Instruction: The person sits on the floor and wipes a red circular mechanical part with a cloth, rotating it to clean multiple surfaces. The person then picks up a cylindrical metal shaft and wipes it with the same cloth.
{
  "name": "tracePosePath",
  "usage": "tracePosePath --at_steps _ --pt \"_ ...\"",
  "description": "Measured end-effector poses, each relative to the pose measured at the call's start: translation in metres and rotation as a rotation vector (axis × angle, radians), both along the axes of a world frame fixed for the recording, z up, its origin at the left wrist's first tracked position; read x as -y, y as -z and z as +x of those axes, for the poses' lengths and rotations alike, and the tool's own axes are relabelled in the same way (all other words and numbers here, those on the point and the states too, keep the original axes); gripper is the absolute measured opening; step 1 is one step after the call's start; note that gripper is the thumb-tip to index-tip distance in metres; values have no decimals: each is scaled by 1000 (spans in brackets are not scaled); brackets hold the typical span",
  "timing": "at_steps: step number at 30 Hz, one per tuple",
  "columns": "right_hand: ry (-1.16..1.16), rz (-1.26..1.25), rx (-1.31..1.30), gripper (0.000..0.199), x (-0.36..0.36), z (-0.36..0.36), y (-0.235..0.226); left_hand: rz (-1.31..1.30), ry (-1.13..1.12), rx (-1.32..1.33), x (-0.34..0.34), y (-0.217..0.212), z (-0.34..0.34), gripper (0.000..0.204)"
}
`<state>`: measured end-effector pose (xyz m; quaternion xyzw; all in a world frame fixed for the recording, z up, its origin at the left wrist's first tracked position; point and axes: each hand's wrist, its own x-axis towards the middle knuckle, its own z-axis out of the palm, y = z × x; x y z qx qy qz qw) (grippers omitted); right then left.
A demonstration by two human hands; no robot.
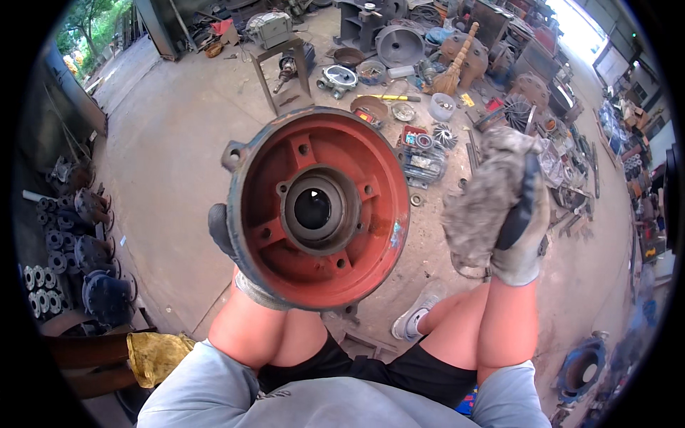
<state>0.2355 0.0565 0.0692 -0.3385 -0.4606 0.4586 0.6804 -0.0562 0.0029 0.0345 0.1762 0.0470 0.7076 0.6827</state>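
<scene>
A round cast-metal housing (348,214), red inside with a bored hub and bolt holes, is held up in front of me with its open side facing me. My left hand (222,230), in a dark-and-white work glove, grips its left rim; most of the fingers are hidden behind the casting. To the right of the housing and apart from it, my right hand (522,228), in a similar glove, is closed around a bunched, dirty grey rag (474,203). The rag looks slightly blurred.
Beyond the housing, a metal frame (303,60), a straw hand broom (457,64), a clear plastic tub (442,105) and a finned fan wheel (445,135) sit on the concrete floor. Flanged castings (93,250) line the left side. A yellow bag (158,359) lies near my left elbow.
</scene>
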Motion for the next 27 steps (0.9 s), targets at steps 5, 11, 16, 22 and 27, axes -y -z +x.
tracePosePath --at_steps 5,11,16,22,27 --pt "-179 333 613 47 24 -21 -6 -1 124 -65 -3 1 14 103" --pt "-172 567 1087 36 24 -62 -6 -133 211 -206 9 4 35 102" --pt "-238 578 1157 33 21 -59 0 -48 304 -241 8 17 34 93" --pt "-133 369 1235 28 45 -63 8 -76 247 -282 15 19 39 89" --pt "-334 311 1260 20 36 -42 27 15 178 -606 19 18 34 97"
